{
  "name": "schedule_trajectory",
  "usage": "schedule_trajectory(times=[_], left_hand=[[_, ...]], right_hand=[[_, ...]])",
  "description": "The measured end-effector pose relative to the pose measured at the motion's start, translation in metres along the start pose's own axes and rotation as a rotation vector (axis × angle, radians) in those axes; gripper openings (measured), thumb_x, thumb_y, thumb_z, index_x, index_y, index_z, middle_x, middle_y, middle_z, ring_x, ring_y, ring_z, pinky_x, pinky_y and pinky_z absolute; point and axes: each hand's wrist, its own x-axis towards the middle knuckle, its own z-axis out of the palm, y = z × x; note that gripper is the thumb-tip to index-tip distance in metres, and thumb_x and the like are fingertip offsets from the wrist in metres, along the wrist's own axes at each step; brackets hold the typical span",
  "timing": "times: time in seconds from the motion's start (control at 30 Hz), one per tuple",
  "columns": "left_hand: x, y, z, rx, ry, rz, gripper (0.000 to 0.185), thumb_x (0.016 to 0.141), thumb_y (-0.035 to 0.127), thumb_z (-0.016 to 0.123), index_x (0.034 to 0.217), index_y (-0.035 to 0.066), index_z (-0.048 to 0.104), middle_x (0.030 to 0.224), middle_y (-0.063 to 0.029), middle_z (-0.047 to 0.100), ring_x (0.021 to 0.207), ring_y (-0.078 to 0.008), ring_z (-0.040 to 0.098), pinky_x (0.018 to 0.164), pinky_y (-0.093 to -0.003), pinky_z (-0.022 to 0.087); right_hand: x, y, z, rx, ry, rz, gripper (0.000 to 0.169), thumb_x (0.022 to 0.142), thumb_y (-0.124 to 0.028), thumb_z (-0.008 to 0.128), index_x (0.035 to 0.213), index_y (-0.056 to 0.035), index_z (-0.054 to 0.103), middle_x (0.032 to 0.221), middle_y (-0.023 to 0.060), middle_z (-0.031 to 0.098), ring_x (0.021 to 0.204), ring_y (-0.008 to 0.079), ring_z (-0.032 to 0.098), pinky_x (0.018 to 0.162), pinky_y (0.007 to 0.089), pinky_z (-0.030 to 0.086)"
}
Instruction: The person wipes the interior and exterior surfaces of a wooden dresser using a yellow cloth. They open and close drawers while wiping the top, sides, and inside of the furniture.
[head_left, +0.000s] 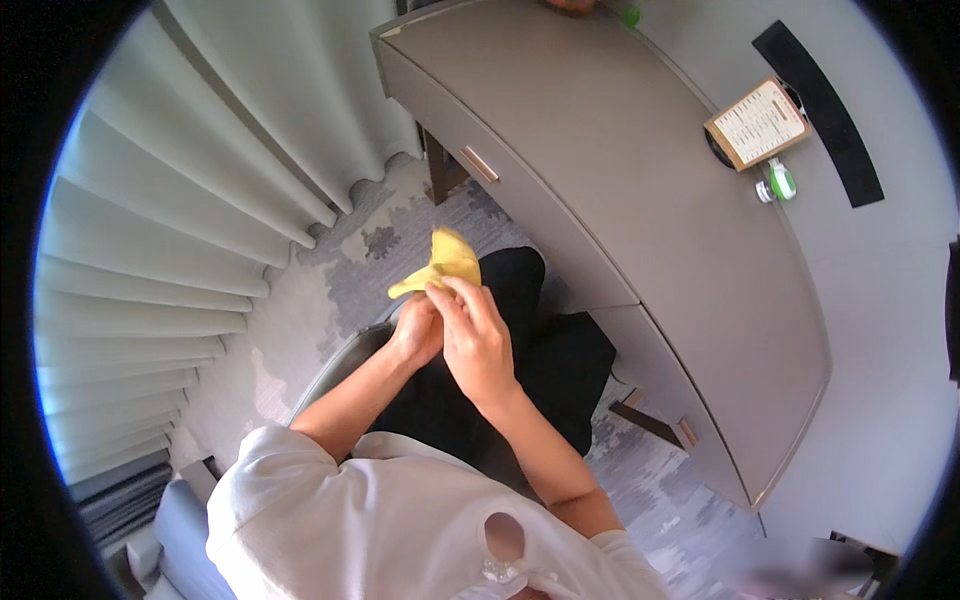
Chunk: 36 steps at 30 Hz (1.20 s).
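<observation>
A yellow cloth (452, 259) is bunched up at my fingertips, above my lap in the head view. My left hand (420, 326) is closed around something directly beneath the cloth; what it grips is hidden, though the cloth spreads out just above it. With thumb and fingers my right hand (474, 330) pinches the near edge of the cloth. Both hands are close together, over my black trousers (517, 337). One corner of the cloth points left and another part stands up away from me.
A brown desk (600, 142) with drawers runs along the right. A clipboard-like card stand (759, 124) and a green and white bottle (781, 180) stand at its far edge. Pale curtains (172, 225) hang on the left, above patterned carpet (300, 300). A grey chair (345, 356) is under me.
</observation>
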Motion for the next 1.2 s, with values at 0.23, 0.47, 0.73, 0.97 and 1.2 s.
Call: schedule_trajectory(times=[0.23,0.47,0.73,0.97,1.2], left_hand=[[-0.014,0.023,-0.001,-0.384,-0.345,-0.05,0.036,0.083,0.024,0.059,0.112,0.003,0.06,0.118,-0.0133,0.062,0.112,-0.0269,0.056,0.103,-0.0392,0.038],[-0.015,0.073,0.052,0.115,0.173,0.569,0.05,0.099,0.04,0.046,0.135,0.006,0.045,0.14,-0.0101,0.047,0.129,-0.0245,0.043,0.108,-0.0432,0.033],[0.102,0.208,-0.084,1.125,0.773,0.808,0.027,0.094,0.018,0.045,0.09,-0.005,0.059,0.081,-0.0074,0.062,0.074,-0.0213,0.054,0.067,-0.0382,0.045],[0.164,0.136,-0.193,0.805,0.631,0.219,0.04,0.096,0.037,0.05,0.114,0.002,0.058,0.099,-0.0089,0.063,0.083,-0.0188,0.06,0.069,-0.0341,0.049],[0.171,0.078,-0.14,0.716,0.342,0.461,0.038,0.099,0.029,0.05,0.125,0.002,0.05,0.11,-0.0069,0.06,0.098,-0.0187,0.059,0.082,-0.031,0.047]], right_hand=[[0.004,0.003,0.006,0.047,-0.12,-0.013,0.034,0.076,-0.003,0.058,0.109,-0.0016,0.062,0.1,0.0098,0.061,0.095,0.027,0.06,0.081,0.0364,0.052],[0.0,-0.001,-0.004,0.027,-0.075,-0.084,0.03,0.077,0.002,0.061,0.108,0.0021,0.062,0.105,0.0128,0.063,0.095,0.0262,0.063,0.081,0.0365,0.053],[-0.027,0.034,-0.023,-0.127,-0.2,-0.017,0.017,0.08,0.0,0.062,0.097,0.0002,0.066,0.093,0.0105,0.067,0.086,0.0254,0.064,0.076,0.0352,0.052],[-0.058,0.057,-0.049,-0.104,-0.166,0.232,0.012,0.085,-0.002,0.061,0.095,-0.0018,0.068,0.09,0.0131,0.068,0.083,0.0284,0.066,0.074,0.0363,0.053],[-0.072,0.052,-0.044,-0.014,-0.157,0.381,0.012,0.087,-0.002,0.061,0.096,-0.0025,0.069,0.09,0.0142,0.068,0.083,0.0297,0.067,0.072,0.0347,0.054]])
